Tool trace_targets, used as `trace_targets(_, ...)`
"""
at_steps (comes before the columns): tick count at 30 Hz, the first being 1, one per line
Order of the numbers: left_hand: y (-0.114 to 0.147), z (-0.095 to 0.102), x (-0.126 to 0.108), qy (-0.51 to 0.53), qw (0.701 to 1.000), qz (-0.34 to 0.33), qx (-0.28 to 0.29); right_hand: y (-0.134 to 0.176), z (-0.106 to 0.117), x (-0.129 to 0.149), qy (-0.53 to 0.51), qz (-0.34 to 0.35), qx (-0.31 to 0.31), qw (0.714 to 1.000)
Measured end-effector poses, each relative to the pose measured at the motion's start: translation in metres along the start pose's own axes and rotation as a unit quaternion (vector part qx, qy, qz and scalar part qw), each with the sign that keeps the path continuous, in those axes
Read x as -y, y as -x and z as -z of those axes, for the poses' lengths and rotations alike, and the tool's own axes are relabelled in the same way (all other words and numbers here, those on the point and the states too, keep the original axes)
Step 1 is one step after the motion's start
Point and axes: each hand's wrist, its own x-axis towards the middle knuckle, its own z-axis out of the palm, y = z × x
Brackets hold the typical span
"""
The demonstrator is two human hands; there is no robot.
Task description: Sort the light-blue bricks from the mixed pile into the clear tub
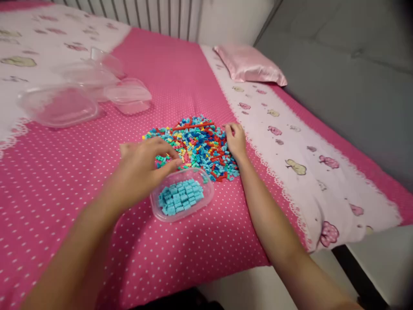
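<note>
My left hand (146, 165) hovers over the upper left rim of a clear plastic container (209, 189). Its fingers are curved, with a gap between them and the thumb, and nothing shows in it. Light blue toy building bricks (181, 196) sit packed in rows inside the container. Just beyond lies a heap of small mixed building bricks (206, 148) in blue, red, yellow and green. At the heap's right edge rests my right hand (236, 140), fingers curled and pinched together; whatever they hold is too small to make out.
Across the heap lies a long thin red stick (193, 126). Several clear plastic containers (60, 105) stand at the back left of the pink dotted bedspread (167, 69). A shiny pink pillow (250, 64) lies at the back right, beside a grey padded panel (338, 64).
</note>
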Motion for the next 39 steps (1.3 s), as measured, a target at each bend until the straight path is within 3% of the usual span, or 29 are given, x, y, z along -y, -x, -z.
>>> trace_targets(4, -0.003, -0.005, 0.016, 0.016, 1.0, 0.022, 0.003, 0.021, 0.023, 0.011, -0.014, -0.024, -0.024, 0.999)
trace_targets(9, -0.005, -0.015, 0.033, 0.004, 0.999, 0.042, -0.031, 0.09, 0.066, 0.025, 0.03, -0.05, -0.062, 0.996)
trace_targets(13, -0.005, -0.022, 0.048, -0.009, 0.995, 0.072, -0.071, 0.13, 0.065, 0.025, 0.062, -0.063, -0.021, 0.996)
trace_targets(17, -0.002, -0.026, 0.06, -0.016, 0.989, 0.095, -0.109, 0.131, 0.057, 0.02, 0.062, -0.062, -0.018, 0.996)
trace_targets(25, -0.003, -0.029, 0.067, -0.05, 0.986, 0.092, -0.13, 0.131, 0.076, -0.005, 0.078, -0.085, -0.11, 0.987)
trace_targets(33, -0.001, -0.023, 0.081, -0.077, 0.988, 0.109, -0.077, 0.142, 0.086, -0.001, 0.112, -0.065, -0.025, 0.991)
trace_targets(39, 0.0, -0.021, 0.076, -0.08, 0.987, 0.121, -0.064, 0.142, 0.092, 0.002, 0.139, -0.067, 0.007, 0.988)
